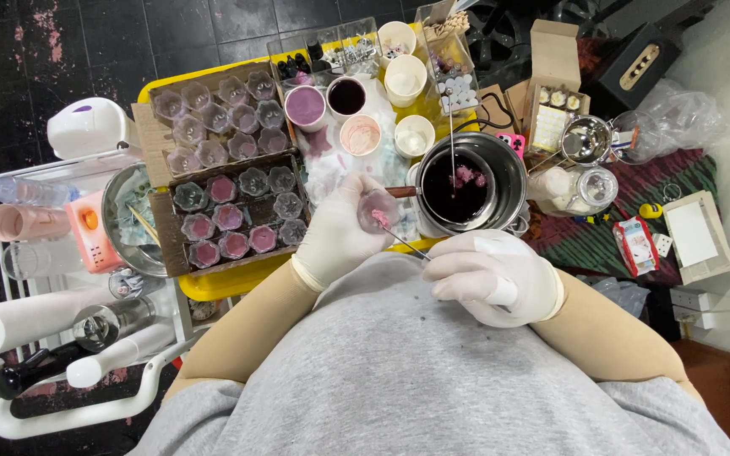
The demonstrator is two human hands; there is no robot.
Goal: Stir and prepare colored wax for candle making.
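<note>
Left grip point(340, 232) clasps a clear cup point(379, 209) holding pink bits; my right grip point(492, 274) pinches a thin pick point(405, 243) into it. Seven tray cups point(228, 217) already show pink filling; the upper tray point(213, 118) remains unfilled.

Single head cam, steep top-down, close range.
Looks straight down over the wearer's grey shirt point(399, 371) onto the yellow tray point(213, 283); tray's near edge sits mid-frame, dark tiled floor point(128, 34) along the top.

Small clear cup point(378, 210) — pink bit inside, tilted; thin metal pick point(405, 243) touching it.
</note>
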